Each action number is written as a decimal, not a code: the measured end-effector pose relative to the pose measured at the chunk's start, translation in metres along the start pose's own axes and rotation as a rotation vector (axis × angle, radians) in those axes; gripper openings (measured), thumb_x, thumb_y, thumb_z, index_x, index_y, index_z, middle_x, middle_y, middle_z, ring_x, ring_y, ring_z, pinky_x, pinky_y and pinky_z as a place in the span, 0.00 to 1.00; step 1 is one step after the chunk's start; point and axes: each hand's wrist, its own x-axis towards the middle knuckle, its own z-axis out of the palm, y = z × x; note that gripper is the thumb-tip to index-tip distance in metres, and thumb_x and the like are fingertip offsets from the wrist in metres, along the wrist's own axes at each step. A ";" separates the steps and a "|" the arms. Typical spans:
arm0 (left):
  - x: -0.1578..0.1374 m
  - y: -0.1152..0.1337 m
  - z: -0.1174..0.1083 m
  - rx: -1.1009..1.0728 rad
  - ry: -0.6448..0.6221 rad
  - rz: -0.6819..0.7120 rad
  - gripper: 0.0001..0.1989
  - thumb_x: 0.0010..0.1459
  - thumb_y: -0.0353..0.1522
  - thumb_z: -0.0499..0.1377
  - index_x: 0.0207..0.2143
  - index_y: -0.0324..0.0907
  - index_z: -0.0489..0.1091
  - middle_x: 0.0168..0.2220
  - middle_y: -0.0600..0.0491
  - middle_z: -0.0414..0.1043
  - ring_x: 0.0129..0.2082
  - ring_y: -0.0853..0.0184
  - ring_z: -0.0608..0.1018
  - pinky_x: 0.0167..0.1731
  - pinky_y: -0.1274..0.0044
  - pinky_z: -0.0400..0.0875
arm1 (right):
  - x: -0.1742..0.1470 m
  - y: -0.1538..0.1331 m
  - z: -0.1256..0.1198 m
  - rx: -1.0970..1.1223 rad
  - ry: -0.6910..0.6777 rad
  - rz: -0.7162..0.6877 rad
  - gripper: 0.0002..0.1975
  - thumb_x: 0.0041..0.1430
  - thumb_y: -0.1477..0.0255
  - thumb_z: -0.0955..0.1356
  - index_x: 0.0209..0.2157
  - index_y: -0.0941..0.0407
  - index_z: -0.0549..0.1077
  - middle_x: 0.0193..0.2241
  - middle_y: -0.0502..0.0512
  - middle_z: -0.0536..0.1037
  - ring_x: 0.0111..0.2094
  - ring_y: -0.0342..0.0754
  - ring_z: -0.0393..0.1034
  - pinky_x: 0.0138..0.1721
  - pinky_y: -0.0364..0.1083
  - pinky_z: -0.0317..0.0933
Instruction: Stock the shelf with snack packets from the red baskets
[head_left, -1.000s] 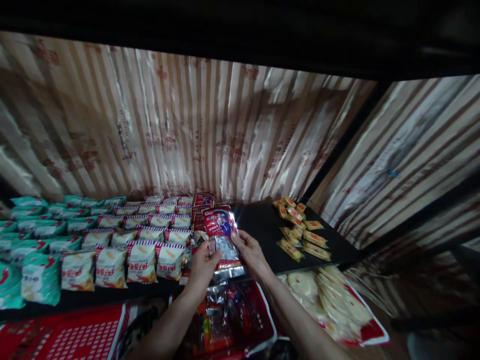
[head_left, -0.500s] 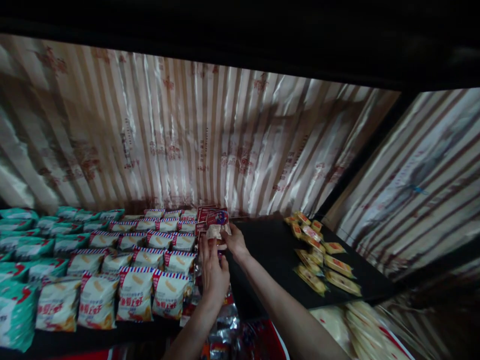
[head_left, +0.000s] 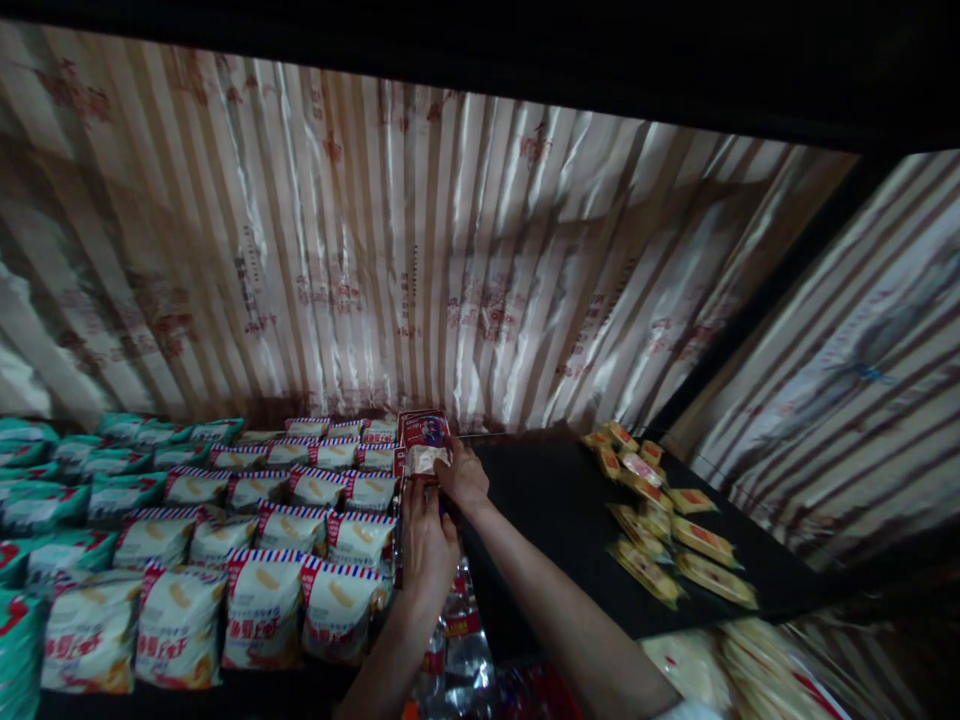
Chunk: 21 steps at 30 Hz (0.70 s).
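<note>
A red snack packet [head_left: 422, 430] with a dark printed picture and a pale lower part lies at the back of the black shelf, beside the striped bags. My right hand [head_left: 463, 476] grips its right edge, the thumb hidden in part. Against the packet's near end rests my left hand [head_left: 430, 540], its fingers stretched forward and close together. Under and in front of my left hand runs a row of shiny red and silver packets [head_left: 463, 625], partly covered by my forearm.
Rows of white snack bags [head_left: 262, 610] with red-and-blue striped tops stand to the left, with green bags [head_left: 52, 500] beyond. Yellow packets [head_left: 705, 540] lie loosely on the black shelf [head_left: 532, 520]. Pale packs [head_left: 690, 670] sit below at the right. A striped sheet [head_left: 360, 240] hangs behind.
The red packet now lies flatter and straighter at the back of its row, with both hands still at it. The view has shifted slightly.
</note>
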 end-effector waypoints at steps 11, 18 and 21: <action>-0.012 -0.006 -0.001 0.120 0.033 0.131 0.22 0.56 0.28 0.47 0.52 0.30 0.66 0.57 0.38 0.61 0.62 0.53 0.56 0.57 0.61 0.59 | 0.011 -0.010 0.014 -0.168 0.083 -0.445 0.19 0.58 0.66 0.61 0.51 0.52 0.70 0.57 0.55 0.65 0.62 0.55 0.46 0.57 0.52 0.46; -0.020 -0.009 -0.003 0.109 0.022 0.150 0.24 0.58 0.37 0.49 0.53 0.34 0.65 0.59 0.41 0.59 0.62 0.53 0.55 0.59 0.60 0.56 | 0.028 -0.026 0.020 -0.232 -0.045 -0.363 0.28 0.59 0.53 0.57 0.57 0.51 0.63 0.61 0.61 0.57 0.64 0.60 0.38 0.58 0.57 0.39; -0.033 -0.011 0.000 0.138 0.037 0.196 0.25 0.57 0.40 0.51 0.54 0.36 0.64 0.62 0.41 0.54 0.63 0.51 0.53 0.58 0.58 0.55 | 0.032 -0.028 0.024 -0.242 -0.128 -0.292 0.35 0.56 0.47 0.56 0.60 0.51 0.58 0.63 0.63 0.53 0.64 0.64 0.35 0.58 0.59 0.36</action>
